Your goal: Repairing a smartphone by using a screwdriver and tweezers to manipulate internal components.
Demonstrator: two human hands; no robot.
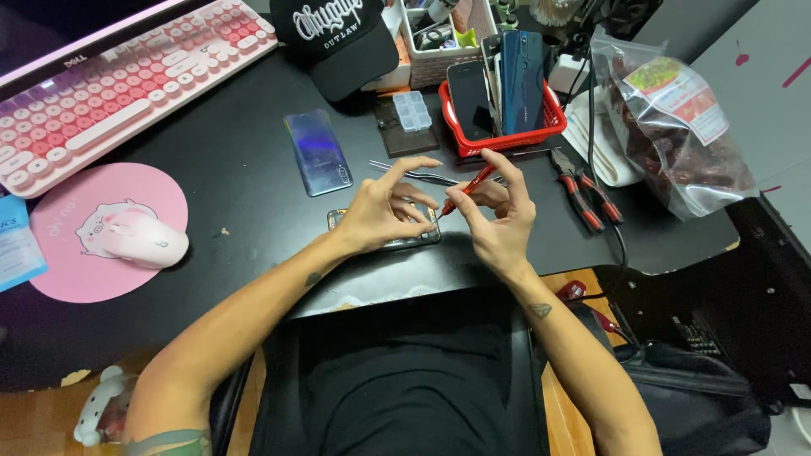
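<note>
At frame centre, the left hand [384,215] pins the opened black phone frame [384,230] to the black table [236,169], fingers spread. The right hand [498,215] pinches a slim red screwdriver [467,187], apparently working a screw; next needs steady tip alignment.

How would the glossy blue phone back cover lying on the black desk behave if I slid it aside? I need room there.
The glossy blue phone back cover looks thin and flat, so probably light and easily pushed across the black desk. Its shiny surface suggests it may slip from fingers. Lying flat, it shouldn't roll or tip, though it might flex or crack.
</note>
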